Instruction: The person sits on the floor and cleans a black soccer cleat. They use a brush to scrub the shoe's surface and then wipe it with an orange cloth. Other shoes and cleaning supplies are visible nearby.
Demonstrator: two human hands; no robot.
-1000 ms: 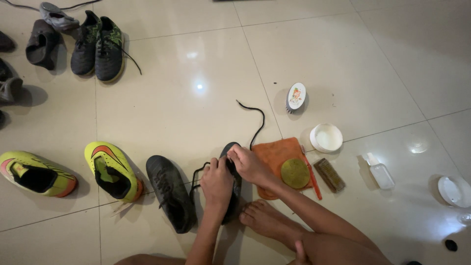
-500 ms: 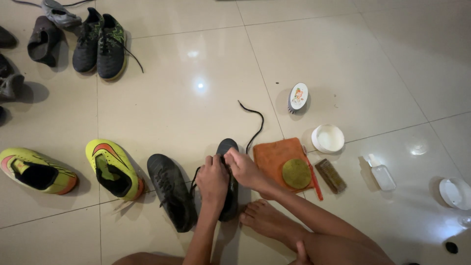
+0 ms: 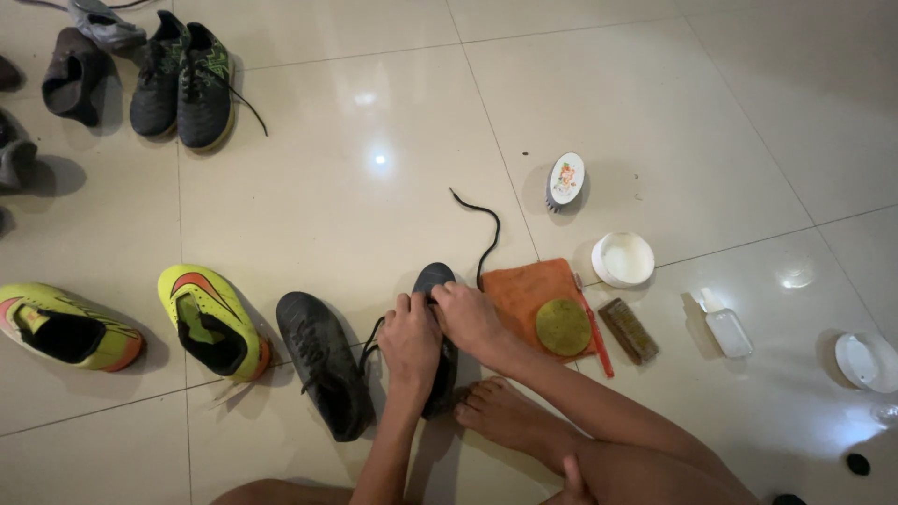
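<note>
A black shoe lies on the tiled floor in front of me, toe pointing away. My left hand rests on its middle with the fingers curled over the lacing. My right hand pinches the lace at the shoe's upper right side. The black lace runs from there in a loose curve across the floor. The matching black shoe lies just left of my hands. My bare foot rests right below the shoe.
An orange cloth with a round green sponge lies to the right, then a brown brush, a white lid, a small bottle and an oval brush. Yellow-green shoes lie left; dark shoes at the back.
Both hands stay on the black shoe and have shifted slightly toward its toe. The lace's loose end lies about as before.
</note>
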